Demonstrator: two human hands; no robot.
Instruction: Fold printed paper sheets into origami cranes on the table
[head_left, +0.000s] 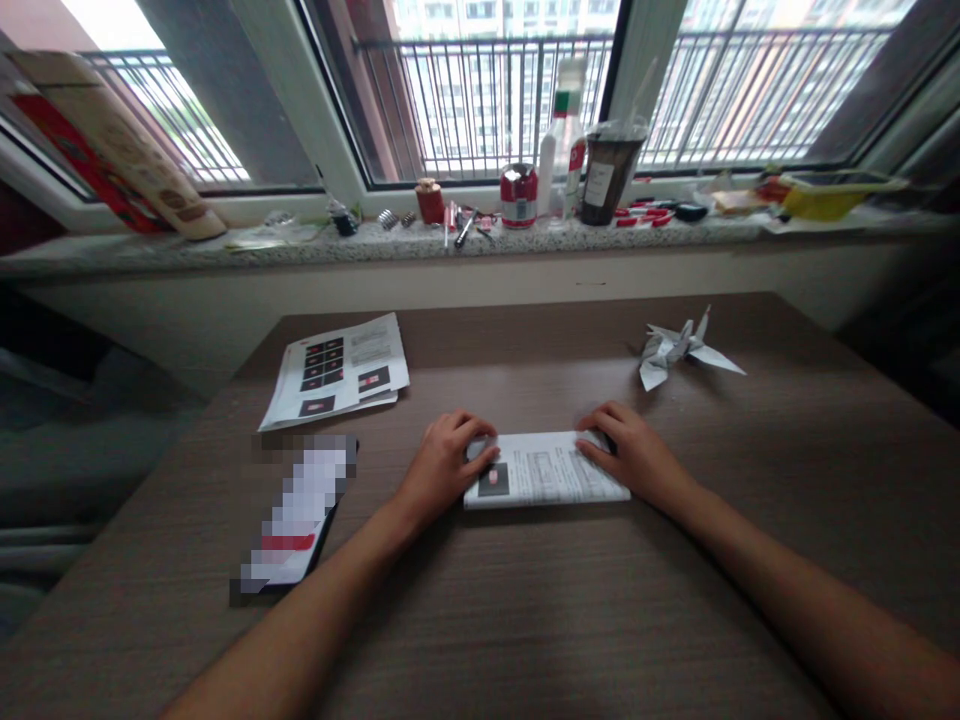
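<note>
A printed sheet of paper (544,470), folded into a long rectangle, lies on the wooden table (570,620). My left hand (454,455) grips its left end, the thumb on top beside a small dark printed picture and the fingers curled at the far edge. At the right end, my right hand (626,450) holds the same paper, thumb on top and fingers bent over the far corner. The undersides of both hands are hidden. Beyond my right hand stands a folded paper crane (682,348).
A stack of printed sheets (330,370) lies at the back left, with a blurred-out phone (300,520) nearer my left forearm. Behind the table, the stone windowsill (405,238) carries a soda can (518,196), a clear bottle (562,150), a lidded cup (609,180) and a yellow container (829,198).
</note>
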